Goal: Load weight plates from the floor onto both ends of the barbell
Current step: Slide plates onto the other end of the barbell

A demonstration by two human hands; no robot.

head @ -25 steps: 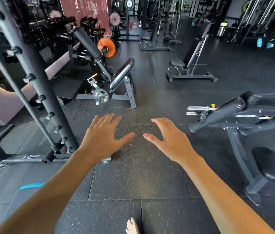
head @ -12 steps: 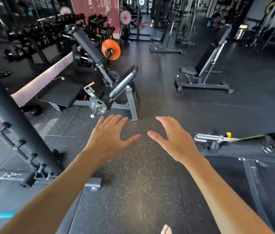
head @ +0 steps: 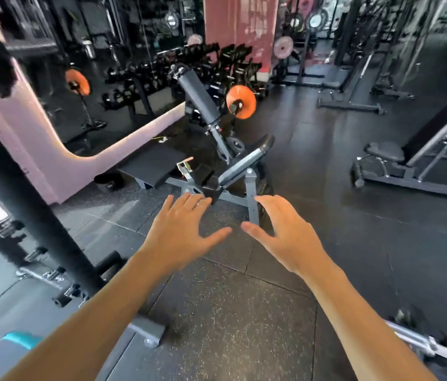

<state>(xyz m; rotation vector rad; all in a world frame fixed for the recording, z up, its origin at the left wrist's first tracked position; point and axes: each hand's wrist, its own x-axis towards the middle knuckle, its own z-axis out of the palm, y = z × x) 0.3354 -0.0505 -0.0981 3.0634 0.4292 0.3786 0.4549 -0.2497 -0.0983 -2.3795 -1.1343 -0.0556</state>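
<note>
My left hand [head: 178, 235] and my right hand [head: 288, 237] are stretched out in front of me over the black rubber floor, palms down, fingers spread, holding nothing. An orange weight plate [head: 241, 101] sits on the peg of a grey lever machine [head: 230, 171] straight ahead, beyond my fingertips. A second orange plate [head: 77, 81] shows at the left, in the mirror. A pink plate [head: 283, 47] hangs on a rack at the back. A chrome bar end [head: 420, 340] with a yellow part pokes in at the bottom right. No plate lies on the floor within view.
A dark rack upright [head: 24, 199] with pegs stands close at my left, its grey foot [head: 148, 331] near my left forearm. A dumbbell rack [head: 183, 70] lines the back wall. An incline bench [head: 414, 152] stands to the right. A blue-edged mat [head: 19, 339] lies bottom left.
The view has moved forward and lifted toward the lever machine. The chrome bar end slid to the bottom right corner. Both hands stay open and spread.
</note>
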